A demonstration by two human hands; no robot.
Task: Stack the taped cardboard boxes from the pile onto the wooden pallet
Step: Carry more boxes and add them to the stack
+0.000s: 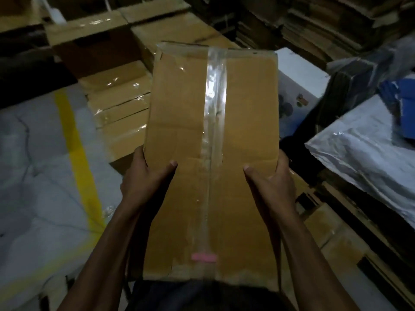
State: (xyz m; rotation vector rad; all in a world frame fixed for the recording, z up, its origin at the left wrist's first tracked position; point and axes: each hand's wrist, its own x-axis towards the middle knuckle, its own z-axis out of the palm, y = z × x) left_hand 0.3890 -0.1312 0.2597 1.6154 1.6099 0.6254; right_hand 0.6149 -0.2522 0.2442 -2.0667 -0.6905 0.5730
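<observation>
A long brown cardboard box with a strip of clear tape down its middle fills the centre of the head view, held up in front of me. My left hand grips its left edge, thumb on the top face. Over on the other edge, my right hand grips the same way. A small pink mark sits at the near end of the tape. Beyond and to the left, several taped boxes lie stacked low on the floor. No wooden pallet can be made out.
A yellow floor line runs along the grey floor on the left. Flattened cardboard stacks rise at the back right. A white woven sack and a blue item lie on the right. A white printed carton stands behind the held box.
</observation>
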